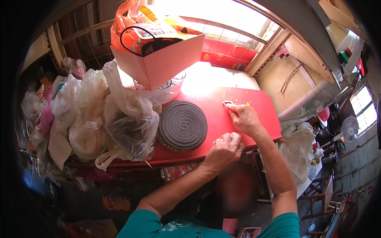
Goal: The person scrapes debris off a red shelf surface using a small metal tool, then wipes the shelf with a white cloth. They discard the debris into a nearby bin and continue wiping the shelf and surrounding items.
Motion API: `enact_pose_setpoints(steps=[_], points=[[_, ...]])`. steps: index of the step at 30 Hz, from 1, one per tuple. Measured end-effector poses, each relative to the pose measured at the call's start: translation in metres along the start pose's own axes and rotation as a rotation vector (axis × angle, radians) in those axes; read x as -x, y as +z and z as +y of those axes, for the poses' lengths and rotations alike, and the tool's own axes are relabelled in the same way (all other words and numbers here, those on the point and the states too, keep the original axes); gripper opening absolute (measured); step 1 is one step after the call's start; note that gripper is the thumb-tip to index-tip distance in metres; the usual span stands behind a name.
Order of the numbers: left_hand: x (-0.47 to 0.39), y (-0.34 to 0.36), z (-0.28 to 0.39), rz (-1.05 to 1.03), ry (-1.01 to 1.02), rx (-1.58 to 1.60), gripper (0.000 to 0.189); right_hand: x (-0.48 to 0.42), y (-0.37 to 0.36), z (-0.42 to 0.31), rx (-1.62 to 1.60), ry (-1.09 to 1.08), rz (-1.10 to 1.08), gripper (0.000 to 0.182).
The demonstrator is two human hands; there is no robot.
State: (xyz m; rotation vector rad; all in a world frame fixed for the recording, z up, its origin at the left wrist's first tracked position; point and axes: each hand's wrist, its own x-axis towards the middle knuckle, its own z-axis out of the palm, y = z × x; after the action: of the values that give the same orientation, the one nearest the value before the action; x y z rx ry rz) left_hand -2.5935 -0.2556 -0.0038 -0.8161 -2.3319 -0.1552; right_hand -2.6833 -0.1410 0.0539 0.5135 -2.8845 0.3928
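Observation:
My right hand (245, 117) pinches a small white loop-shaped thing (228, 103) against the red tabletop (214, 116); its exact kind is unclear. Nearer the table's front edge, my left hand (226, 147) has its fingers curled around something small and whitish, mostly hidden. Left of both hands lies a large coil of grey strip material (183, 125), wound in a tight spiral. Small yellow-orange bits (248, 102) are scattered on the red surface just beyond my right hand.
Plastic bags (128, 119) crowd the left side. Behind the coil, a pink box (160, 62) holding bags rests above a translucent bowl (166, 94). A wooden-framed panel (282, 74) bounds the right. A fan (349, 128) and chairs stand farther right.

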Motion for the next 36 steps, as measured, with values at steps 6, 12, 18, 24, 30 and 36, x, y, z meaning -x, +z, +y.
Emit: enact_pose_setpoints(steps=[6,12,18,24,30,36], points=[[-0.007,0.011,0.005,0.161,-0.026,0.025,0.013,-0.03,0.01,0.019,-0.004,-0.019,0.057,0.023],[0.003,0.016,0.002,0.075,-0.058,0.027,0.014,0.0,0.002,-0.005,-0.019,-0.011,-0.014,0.023],[-0.005,0.016,0.006,0.139,-0.064,0.073,0.015,-0.033,0.009,0.018,-0.048,-0.035,0.056,0.023],[0.002,0.007,0.001,0.026,-0.028,0.004,0.015,0.002,0.005,-0.005,-0.085,-0.07,-0.013,0.02],[-0.006,0.001,0.0,0.068,-0.003,0.094,0.015,-0.035,-0.001,0.003,-0.069,-0.036,-0.061,0.025],[0.001,0.001,-0.001,0.03,-0.043,0.05,0.015,-0.004,0.002,-0.011,-0.047,-0.05,-0.09,0.025]])
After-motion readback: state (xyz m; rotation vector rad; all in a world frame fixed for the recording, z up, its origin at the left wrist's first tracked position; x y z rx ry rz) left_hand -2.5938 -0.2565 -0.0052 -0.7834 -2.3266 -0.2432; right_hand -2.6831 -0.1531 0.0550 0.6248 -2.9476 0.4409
